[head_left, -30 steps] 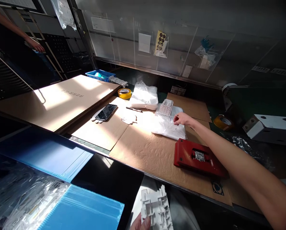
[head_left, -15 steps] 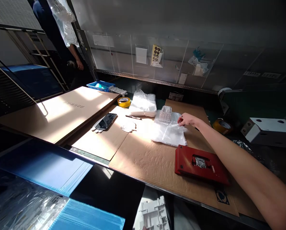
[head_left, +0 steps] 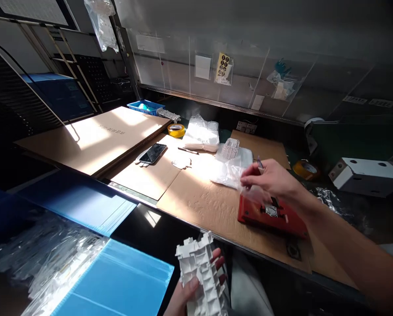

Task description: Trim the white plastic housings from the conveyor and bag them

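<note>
My left hand (head_left: 191, 292) is at the bottom edge, below the table, closed round a white moulded plastic part (head_left: 201, 274). Over the red fixture (head_left: 268, 215), my right hand (head_left: 270, 180) is raised and pinches a clear plastic bag (head_left: 254, 192) that hangs from its fingers. A pile of clear bags (head_left: 227, 169) lies on the cardboard just beyond the hand. On that pile, at its far end, rests another white plastic part (head_left: 231, 148).
Brown cardboard sheets (head_left: 199, 202) cover the table. On them lie a phone (head_left: 153, 153), a pen (head_left: 187, 150), a yellow tape roll (head_left: 176, 130), a bundle of bags (head_left: 201, 134) and a blue tray (head_left: 145, 106). Blue corrugated sheets (head_left: 84, 202) sit lower left, a white box (head_left: 369, 173) far right.
My right hand has lifted off the bag pile and drawn back over the red fixture with one bag pinched. My left hand has raised the white part further into view.
</note>
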### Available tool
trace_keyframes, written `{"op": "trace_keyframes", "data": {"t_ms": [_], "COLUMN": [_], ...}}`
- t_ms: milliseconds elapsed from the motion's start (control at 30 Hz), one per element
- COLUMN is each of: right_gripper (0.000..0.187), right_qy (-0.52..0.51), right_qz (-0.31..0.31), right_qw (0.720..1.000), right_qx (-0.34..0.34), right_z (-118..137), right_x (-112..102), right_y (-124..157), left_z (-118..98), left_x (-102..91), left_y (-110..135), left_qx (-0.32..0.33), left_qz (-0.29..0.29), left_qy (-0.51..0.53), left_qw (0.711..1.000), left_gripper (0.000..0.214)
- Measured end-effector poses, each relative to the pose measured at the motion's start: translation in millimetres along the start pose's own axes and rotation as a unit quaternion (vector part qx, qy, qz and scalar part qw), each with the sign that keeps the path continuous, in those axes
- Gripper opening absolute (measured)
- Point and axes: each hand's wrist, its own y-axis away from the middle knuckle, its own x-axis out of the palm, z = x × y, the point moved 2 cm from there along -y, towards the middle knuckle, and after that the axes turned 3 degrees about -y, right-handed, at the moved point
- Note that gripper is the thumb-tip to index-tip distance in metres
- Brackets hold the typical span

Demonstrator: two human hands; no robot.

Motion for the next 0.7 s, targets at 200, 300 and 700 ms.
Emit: {"op": "trace_keyframes", "data": {"t_ms": [200,300,700], "right_gripper": [0.026,0.03,0.022], "right_qy": [-0.226,-0.279,-0.429], "right_qz": [0.177,0.119,-0.047], "right_qw": [0.943,0.922,0.847], "right_qx": [0.171,0.243,0.31], "right_z": [-65.3,-93.4,-145.9], "right_x": [120.4,134.0,86.2], "right_y": [135.4,177.0,250.1], "left_z": [21.6,33.2,41.6], "left_x": [16.6,5.3,-34.9], "left_y": [18.9,31.1,9.6], "left_qx": [-0.024,-0.063,-0.165], "left_qz": [-0.026,-0.075,-0.107], "left_qy": [-0.043,-0.081,-0.114], "left_qw": [0.998,0.992,0.974], "left_gripper": [0.057,0.044,0.034]}}
